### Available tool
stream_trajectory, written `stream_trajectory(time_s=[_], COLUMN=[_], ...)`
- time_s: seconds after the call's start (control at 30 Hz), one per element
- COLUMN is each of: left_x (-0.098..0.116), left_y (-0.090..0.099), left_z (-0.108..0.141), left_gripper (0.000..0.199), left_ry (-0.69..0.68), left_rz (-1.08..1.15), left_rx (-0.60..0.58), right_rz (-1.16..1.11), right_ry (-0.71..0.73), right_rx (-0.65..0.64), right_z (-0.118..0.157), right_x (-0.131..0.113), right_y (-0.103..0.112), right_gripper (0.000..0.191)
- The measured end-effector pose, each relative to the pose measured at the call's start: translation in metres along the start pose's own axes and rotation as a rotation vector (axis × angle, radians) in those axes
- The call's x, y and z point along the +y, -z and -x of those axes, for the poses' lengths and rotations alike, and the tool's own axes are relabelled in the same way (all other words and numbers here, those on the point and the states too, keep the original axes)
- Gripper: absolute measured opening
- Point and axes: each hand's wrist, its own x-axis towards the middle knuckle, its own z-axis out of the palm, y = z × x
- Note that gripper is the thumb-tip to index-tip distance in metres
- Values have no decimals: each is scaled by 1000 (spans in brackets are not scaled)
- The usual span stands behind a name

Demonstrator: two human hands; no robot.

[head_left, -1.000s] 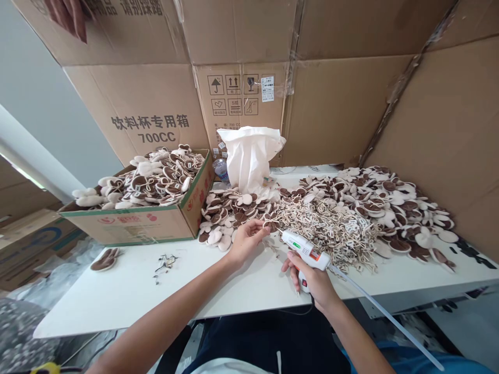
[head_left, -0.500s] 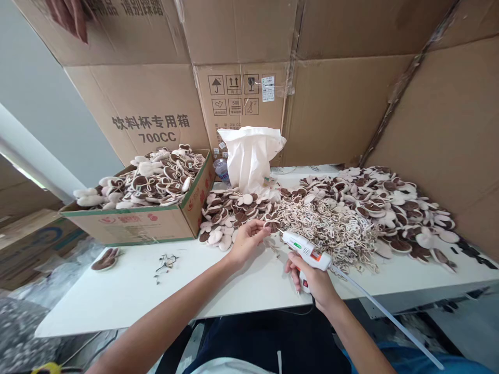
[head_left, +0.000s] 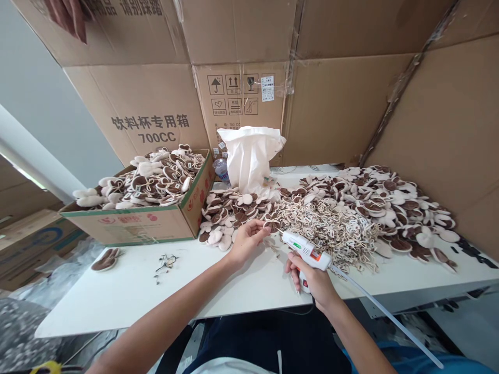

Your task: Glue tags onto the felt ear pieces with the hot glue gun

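My right hand (head_left: 310, 278) is wrapped around the handle of a white hot glue gun (head_left: 306, 248), with a long glue stick (head_left: 385, 311) jutting from its back end. The gun's nozzle points left at a small brown-and-white plush piece (head_left: 272, 225). That piece is pinched between the fingertips of my left hand (head_left: 249, 240); nozzle and plush look close together, and I cannot tell if they touch. Just behind lies a heap of similar plush pieces (head_left: 234, 210). Beyond the gun spreads a pile of cream cord loops with small tags (head_left: 331, 228).
A cardboard box (head_left: 136, 227) at left is heaped with corded plush pieces. More plush pieces (head_left: 397, 208) are piled at right. A white bag (head_left: 251, 156) stands at the back. One plush piece (head_left: 105, 259) and dark scraps (head_left: 167, 262) lie on the white table (head_left: 128, 296).
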Motion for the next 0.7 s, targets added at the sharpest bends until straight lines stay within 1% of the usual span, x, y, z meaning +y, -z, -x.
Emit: stream_trajectory(time_s=[0.5,0.7], left_x=[0,1], left_y=[0,0], left_z=[0,0], left_gripper=[38,38], left_ry=[-3,-7], left_rz=[7,0], left_rx=[4,5], right_rz=[24,12], right_ry=[24,9], right_rx=[-11,-8], right_z=[0,0], right_x=[0,0], right_y=[0,0], right_gripper=[44,44])
